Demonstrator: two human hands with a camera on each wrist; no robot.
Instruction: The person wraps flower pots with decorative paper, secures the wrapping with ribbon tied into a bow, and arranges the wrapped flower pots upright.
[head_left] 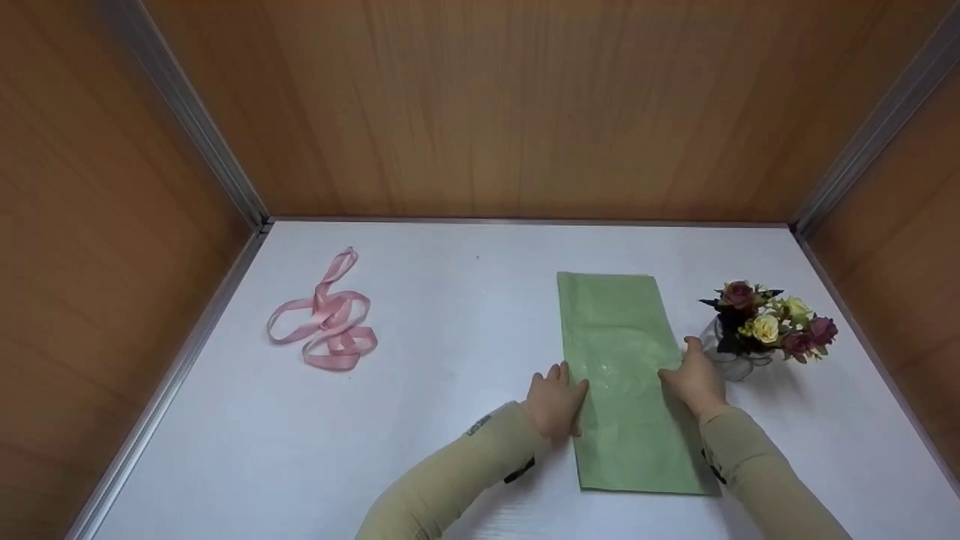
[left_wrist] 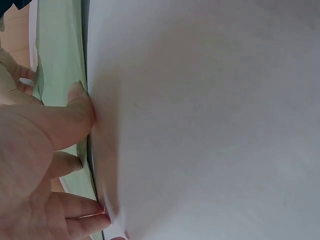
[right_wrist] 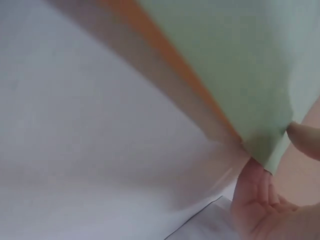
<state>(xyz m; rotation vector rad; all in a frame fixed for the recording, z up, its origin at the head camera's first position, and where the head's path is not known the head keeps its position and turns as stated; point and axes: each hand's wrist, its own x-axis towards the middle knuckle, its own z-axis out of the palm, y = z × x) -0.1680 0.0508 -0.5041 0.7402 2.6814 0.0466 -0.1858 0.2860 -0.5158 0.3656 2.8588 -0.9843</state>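
A long folded sheet of green paper (head_left: 622, 405) lies lengthwise on the white table, right of the middle. My left hand (head_left: 553, 405) is at its left long edge, fingers loosely extended. In the left wrist view, the left thumb (left_wrist: 77, 102) touches the paper's edge and the other fingers lie along it. On the opposite side, my right hand (head_left: 697, 381) pinches the right edge. The right wrist view shows that paper (right_wrist: 240, 75) lifted, its edge between the thumb (right_wrist: 306, 140) above and the curled fingers (right_wrist: 257, 187) below.
A clear vase (head_left: 739, 366) of artificial roses (head_left: 765, 328) stands right beside my right hand. Loops of pink ribbon (head_left: 330, 322) lie at the table's left. Wood-grain panels (head_left: 480, 112) enclose the white table (head_left: 450, 300) at the back and both sides.
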